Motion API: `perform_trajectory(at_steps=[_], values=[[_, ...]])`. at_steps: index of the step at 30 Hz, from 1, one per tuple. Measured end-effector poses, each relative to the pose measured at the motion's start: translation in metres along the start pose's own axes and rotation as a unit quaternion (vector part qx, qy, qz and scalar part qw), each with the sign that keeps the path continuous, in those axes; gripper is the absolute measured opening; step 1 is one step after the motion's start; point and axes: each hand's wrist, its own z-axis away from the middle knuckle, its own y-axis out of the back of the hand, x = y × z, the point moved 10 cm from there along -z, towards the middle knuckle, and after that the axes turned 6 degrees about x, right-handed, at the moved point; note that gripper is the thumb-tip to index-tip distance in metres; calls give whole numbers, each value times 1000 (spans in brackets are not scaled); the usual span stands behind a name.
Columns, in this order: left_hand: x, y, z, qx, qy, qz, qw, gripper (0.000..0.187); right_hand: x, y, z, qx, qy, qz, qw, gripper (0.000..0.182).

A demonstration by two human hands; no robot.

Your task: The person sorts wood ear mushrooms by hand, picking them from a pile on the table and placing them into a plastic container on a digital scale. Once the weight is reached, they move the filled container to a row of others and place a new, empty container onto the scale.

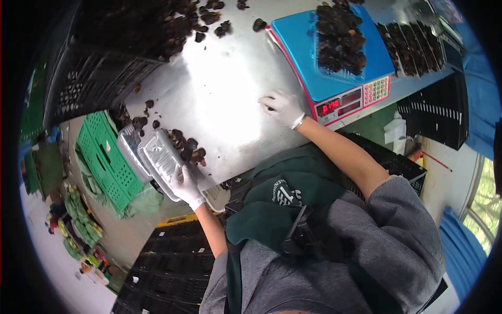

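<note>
My left hand (186, 187), in a white glove, grips the near end of a clear plastic tray (163, 157) at the left table edge. Another stack of clear trays (134, 152) stands beside it. Over the metal table, left of the scale, my gloved right hand (284, 108) has its fingers curled in. A small dark spot shows at its fingertips, too small to name. On the blue-topped scale (295, 36), with red digits lit, sits a clear tray heaped with dark brown mushrooms (340, 42). Loose mushrooms (188, 149) lie beside the left-hand trays.
A black crate (99, 89) stands at the table's left, with a mushroom pile (172, 26) at the back. Filled trays (415, 47) line up right of the scale. A green crate (107, 162) and stacked black crates (167, 261) stand below the metal table (225, 89).
</note>
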Motion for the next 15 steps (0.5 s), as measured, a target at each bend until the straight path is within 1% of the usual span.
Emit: perform_trajectory(at_steps=[2,3,6,7,8,10,11,12,14,15], values=[[-12,0,2,3,32,91,995,25,4,14,-2,59,-37,-28,997,7],[-16,0,2,15,26,104,994,23,8,20,-1,92,-81,-55,991,7],[-24,-1,1,31,1,114,993,20,27,23,9,127,-221,-169,952,11],[-33,-3,0,23,29,116,993,16,32,24,10,144,-273,-235,922,10],[-36,-5,1,17,26,107,994,16,51,3,24,116,-389,-321,856,9],[-23,-1,-2,6,19,86,996,15,38,14,19,117,-481,-405,769,9],[-31,-2,-2,21,14,95,995,16,38,16,16,117,-470,-405,776,10],[-27,0,-3,22,19,64,998,18,36,15,17,102,-503,-408,756,10],[-24,3,-2,32,24,72,997,21,35,12,18,93,-483,-398,774,11],[-19,5,-1,38,12,51,998,23,33,7,23,78,-498,-410,760,11]])
